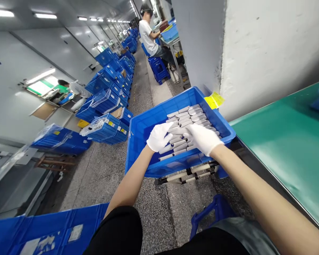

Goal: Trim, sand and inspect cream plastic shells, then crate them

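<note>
A blue plastic crate (143,127) stands on a low roller rack in front of me, filled on its right side with rows of grey, flat, elongated parts (191,115). Both my hands wear white gloves and reach into the crate. My left hand (158,136) is curled over the near end of the stack, fingers closed on several grey parts. My right hand (203,139) lies on the same stack from the right, its fingers bent around the parts. A yellow tag (214,100) hangs at the crate's far right corner.
A green-topped workbench (289,145) runs along my right beside a white pillar. Stacks of blue crates (106,102) line the aisle on the left. Another blue crate (42,230) sits at my lower left. A person in a white shirt (148,35) sits farther down the aisle.
</note>
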A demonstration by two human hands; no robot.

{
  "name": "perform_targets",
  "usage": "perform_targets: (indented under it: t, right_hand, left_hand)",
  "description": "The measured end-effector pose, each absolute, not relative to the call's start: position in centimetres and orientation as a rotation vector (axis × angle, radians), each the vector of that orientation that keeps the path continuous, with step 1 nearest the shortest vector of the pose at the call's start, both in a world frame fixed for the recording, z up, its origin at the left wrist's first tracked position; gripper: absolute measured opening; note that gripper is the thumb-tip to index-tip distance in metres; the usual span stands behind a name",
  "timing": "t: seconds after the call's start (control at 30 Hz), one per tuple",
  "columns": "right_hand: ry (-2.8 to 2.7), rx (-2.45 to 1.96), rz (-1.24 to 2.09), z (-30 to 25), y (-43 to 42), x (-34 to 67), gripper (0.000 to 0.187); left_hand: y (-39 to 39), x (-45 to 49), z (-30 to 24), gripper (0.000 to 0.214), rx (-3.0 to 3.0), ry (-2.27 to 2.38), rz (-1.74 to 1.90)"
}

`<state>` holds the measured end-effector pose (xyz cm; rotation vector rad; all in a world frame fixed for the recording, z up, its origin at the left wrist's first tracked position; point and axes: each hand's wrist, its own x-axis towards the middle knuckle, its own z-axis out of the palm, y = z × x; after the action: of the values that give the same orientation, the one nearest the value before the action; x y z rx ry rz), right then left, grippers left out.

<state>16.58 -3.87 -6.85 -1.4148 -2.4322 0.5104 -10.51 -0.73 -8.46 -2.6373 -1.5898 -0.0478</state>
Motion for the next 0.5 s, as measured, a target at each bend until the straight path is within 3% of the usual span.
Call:
perform_targets:
  t: [0.2, 0.4, 0.5]
  right_hand:
    - [-2.434, -1.323, 0.566, -9.7, -2.8, 13.6, 0.036]
    - [-2.235, -1.495, 0.628, -10.6, -3.2, 14.8, 0.073]
    - [-2.09, -1.668, 0.744, -10.6, -2.5, 15.2, 0.073]
  left_hand:
    - [-0.5, -9.9, -10.0, 0.046, -2.834, -1.505, 0.196]
    - [0.7, -12.9, -10.3, 0.045, -2.609, -1.923, 0.44]
    - [1.0, -15.3, -10.5, 0.043, -2.515, -2.135, 0.619]
